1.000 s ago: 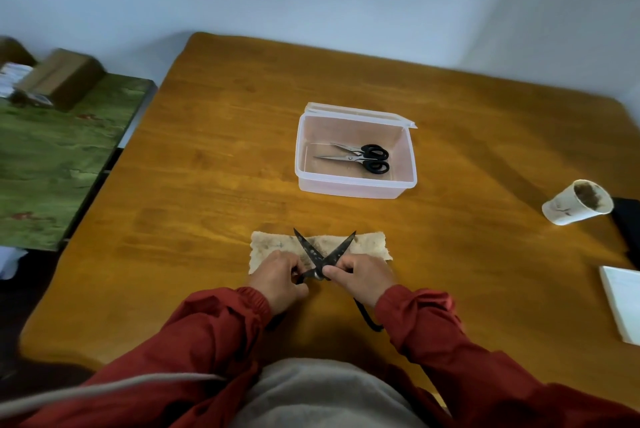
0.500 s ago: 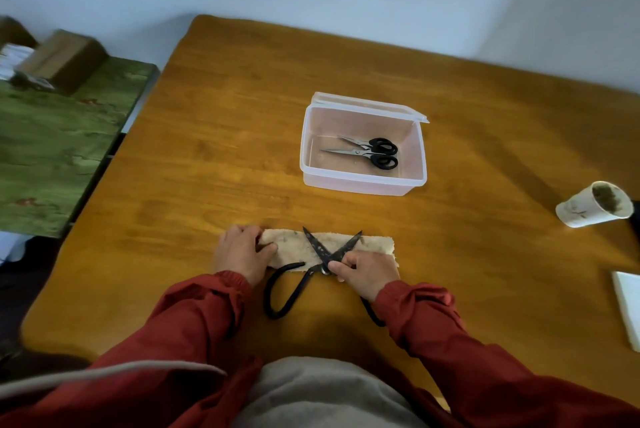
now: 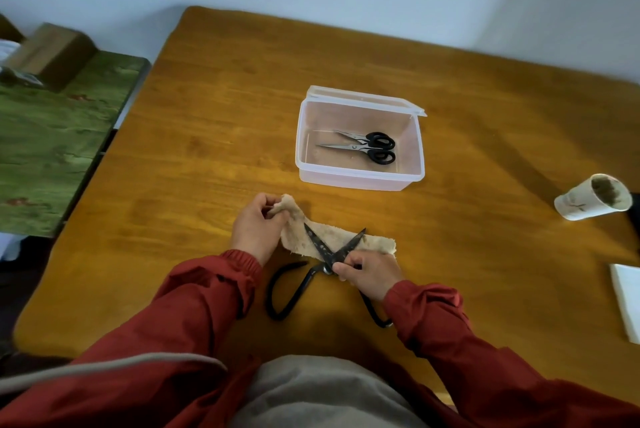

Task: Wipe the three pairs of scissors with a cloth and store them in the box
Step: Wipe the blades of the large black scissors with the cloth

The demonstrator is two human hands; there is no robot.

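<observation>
Large black scissors [image 3: 320, 256] lie on the table near me with their blades spread open across a beige cloth [image 3: 375, 242]. My right hand [image 3: 369, 273] pinches them at the pivot. My left hand [image 3: 256, 225] grips the cloth's left end and lifts it off the table. A clear plastic box [image 3: 360, 180] stands open beyond the cloth. Inside it lie small scissors with black handles [image 3: 363, 147]; how many pairs I cannot tell.
A white paper cup [image 3: 592, 197] lies on its side at the right, a dark object behind it. White paper [image 3: 627, 303] sits at the right edge. Left of the table are a green surface [image 3: 45, 147] and a cardboard box [image 3: 52, 53].
My left hand let go of the scissors' handle, moved left to the cloth's end and now lifts it. My right hand stays at the pivot.
</observation>
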